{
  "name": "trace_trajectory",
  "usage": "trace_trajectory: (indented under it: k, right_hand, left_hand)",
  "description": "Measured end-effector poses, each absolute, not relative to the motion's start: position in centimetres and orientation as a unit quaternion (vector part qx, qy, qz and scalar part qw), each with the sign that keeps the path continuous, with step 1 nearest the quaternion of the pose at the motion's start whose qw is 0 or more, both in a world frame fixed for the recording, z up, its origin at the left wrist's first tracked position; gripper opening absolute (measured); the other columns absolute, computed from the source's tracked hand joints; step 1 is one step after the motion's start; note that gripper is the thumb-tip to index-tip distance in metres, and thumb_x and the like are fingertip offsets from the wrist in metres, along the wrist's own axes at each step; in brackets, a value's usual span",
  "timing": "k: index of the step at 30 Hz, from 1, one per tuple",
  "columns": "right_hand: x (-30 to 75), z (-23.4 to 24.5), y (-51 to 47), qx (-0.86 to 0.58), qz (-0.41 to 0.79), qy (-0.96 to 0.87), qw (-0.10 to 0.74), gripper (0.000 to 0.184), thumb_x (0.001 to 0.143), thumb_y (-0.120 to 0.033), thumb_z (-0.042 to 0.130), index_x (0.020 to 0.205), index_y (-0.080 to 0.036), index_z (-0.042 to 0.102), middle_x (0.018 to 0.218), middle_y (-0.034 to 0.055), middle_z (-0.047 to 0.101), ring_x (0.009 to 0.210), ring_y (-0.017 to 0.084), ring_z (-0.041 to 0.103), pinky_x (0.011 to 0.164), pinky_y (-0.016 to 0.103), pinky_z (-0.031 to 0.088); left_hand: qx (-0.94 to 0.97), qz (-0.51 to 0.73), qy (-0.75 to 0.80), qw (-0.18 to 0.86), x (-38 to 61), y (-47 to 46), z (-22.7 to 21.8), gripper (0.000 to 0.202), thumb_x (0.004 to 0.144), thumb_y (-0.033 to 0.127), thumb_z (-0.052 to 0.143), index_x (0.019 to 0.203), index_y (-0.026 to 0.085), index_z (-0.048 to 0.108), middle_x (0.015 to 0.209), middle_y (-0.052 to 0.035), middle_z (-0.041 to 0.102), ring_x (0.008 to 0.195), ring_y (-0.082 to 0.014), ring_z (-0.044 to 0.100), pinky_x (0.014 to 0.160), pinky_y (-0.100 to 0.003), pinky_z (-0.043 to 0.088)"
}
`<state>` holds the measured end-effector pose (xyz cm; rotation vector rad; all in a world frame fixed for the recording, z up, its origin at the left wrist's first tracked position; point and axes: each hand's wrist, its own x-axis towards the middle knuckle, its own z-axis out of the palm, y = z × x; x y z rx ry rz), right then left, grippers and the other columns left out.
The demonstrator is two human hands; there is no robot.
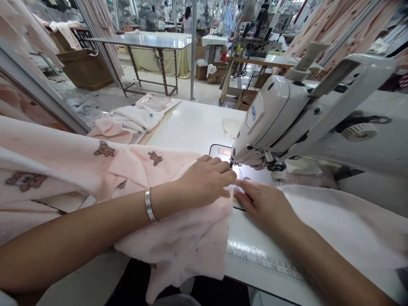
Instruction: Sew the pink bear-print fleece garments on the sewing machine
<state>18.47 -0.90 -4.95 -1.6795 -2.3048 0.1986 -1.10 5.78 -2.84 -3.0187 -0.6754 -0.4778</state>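
A pink fleece fabric (191,238) printed with brown bears lies across the sewing table and hangs over its front edge. My left hand (207,180), a silver bangle at its wrist, is closed on the fabric's right edge, fingers curled beside the needle area. My right hand (266,202) sits just right of that edge, thumb and fingers pressed together near the left fingertips. Whatever lies between its fingers is too small to make out. Above both hands stands the white sewing machine (270,119), its lamp lighting the needle plate.
A white cloth (344,216) spreads over the right of the table. A printed ruler scale (264,265) runs along the front edge. Folded pink and white pieces (134,119) lie at the back left. Beyond stand a metal-topped table (149,40) and a cardboard box (84,70).
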Motion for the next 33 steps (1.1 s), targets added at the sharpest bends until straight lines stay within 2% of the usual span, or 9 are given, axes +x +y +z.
trace_trajectory:
  k: [2,5,8,12,15,20,24,28,33]
  right_hand:
    - [18.5,-4.7,-1.0,-0.578,0.097,-0.796,0.156,0.023,0.090,-0.030,0.044,0.080,-0.022,0.063,0.067,-0.0004,0.059,0.060,0.014,0.053,0.052,0.025,0.033]
    - [18.6,-4.5,-1.3,-0.581,0.140,-0.778,0.194,0.024,0.091,-0.029,0.043,0.075,-0.021,0.060,0.068,-0.0010,0.059,0.061,0.012,0.054,0.054,0.024,0.039]
    - [18.5,-4.4,-1.4,-0.579,0.171,-0.763,0.231,0.019,0.090,-0.028,0.047,0.102,-0.022,0.060,0.077,-0.0001,0.061,0.056,0.010,0.051,0.052,0.023,0.043]
    - [17.9,-4.5,-1.0,-0.534,0.229,-0.771,0.261,0.056,0.087,-0.019,0.046,0.140,-0.030,0.032,0.120,0.0071,0.057,0.060,0.008,0.051,0.054,0.024,0.046]
    - [17.5,-4.8,-0.6,-0.528,0.279,-0.753,0.277,0.066,0.086,-0.015,0.044,0.145,-0.034,0.019,0.130,0.0079,0.053,0.053,0.006,0.045,0.051,0.024,0.044]
    - [17.2,-5.2,-0.9,-0.511,0.338,-0.734,0.291,0.070,0.086,-0.017,0.046,0.145,-0.038,0.015,0.133,0.0067,0.050,0.057,0.007,0.045,0.052,0.023,0.044]
    - [16.8,-5.2,-1.0,-0.458,0.394,-0.734,0.310,0.066,0.082,-0.023,0.056,0.141,-0.032,0.029,0.112,0.0049,0.059,0.070,0.011,0.054,0.056,0.023,0.045]
    - [16.5,-4.7,-0.8,-0.442,0.406,-0.736,0.313,0.041,0.078,-0.042,0.066,0.112,-0.021,0.056,0.086,0.0022,0.059,0.069,0.013,0.054,0.057,0.024,0.044]
    - [16.5,-3.9,-0.8,-0.434,0.382,-0.749,0.323,0.042,0.088,-0.057,0.044,0.073,-0.019,0.051,0.061,-0.0027,0.048,0.053,0.009,0.045,0.048,0.022,0.037]
  left_hand:
    - [-0.962,-0.176,-0.209,0.022,-1.3,5.8,-3.0,0.015,0.084,0.032,0.061,0.082,0.017,0.056,0.088,-0.0031,0.057,0.084,-0.0184,0.050,0.071,-0.030,0.034]
    - [-0.948,-0.248,-0.184,0.076,-1.8,5.8,-3.2,0.011,0.087,0.024,0.056,0.078,0.018,0.054,0.085,-0.0030,0.056,0.078,-0.0166,0.047,0.068,-0.029,0.032]
    - [-0.945,-0.272,-0.160,0.091,-2.1,5.7,-3.4,0.015,0.090,0.020,0.049,0.076,0.017,0.052,0.079,-0.0012,0.055,0.074,-0.0147,0.046,0.069,-0.029,0.033]
    - [-0.952,-0.200,-0.224,0.062,-1.7,5.7,-3.4,0.016,0.087,0.030,0.057,0.092,0.015,0.053,0.094,-0.0049,0.058,0.084,-0.0179,0.052,0.074,-0.030,0.036]
    - [-0.938,-0.131,-0.318,0.042,-1.6,5.9,-3.3,0.039,0.080,0.046,0.064,0.098,0.013,0.054,0.094,-0.0072,0.058,0.085,-0.0218,0.053,0.072,-0.032,0.037]
    - [-0.957,-0.209,-0.190,0.057,-2.4,5.6,-3.4,0.010,0.090,0.021,0.050,0.083,0.016,0.056,0.085,-0.0042,0.054,0.081,-0.0169,0.049,0.071,-0.029,0.035]
    - [-0.945,-0.297,-0.132,0.040,-2.9,4.9,-3.0,0.018,0.090,0.013,0.043,0.077,0.016,0.054,0.084,-0.0045,0.055,0.079,-0.0152,0.045,0.073,-0.028,0.036]
    - [-0.938,-0.309,-0.154,-0.002,-3.4,4.7,-2.6,0.022,0.089,0.010,0.039,0.071,0.016,0.050,0.081,-0.0038,0.056,0.076,-0.0141,0.045,0.073,-0.027,0.036]
    - [-0.944,-0.192,-0.253,-0.086,-3.8,4.5,-1.7,0.009,0.086,0.024,0.052,0.089,0.016,0.053,0.078,-0.0023,0.058,0.070,-0.0153,0.051,0.067,-0.028,0.037]
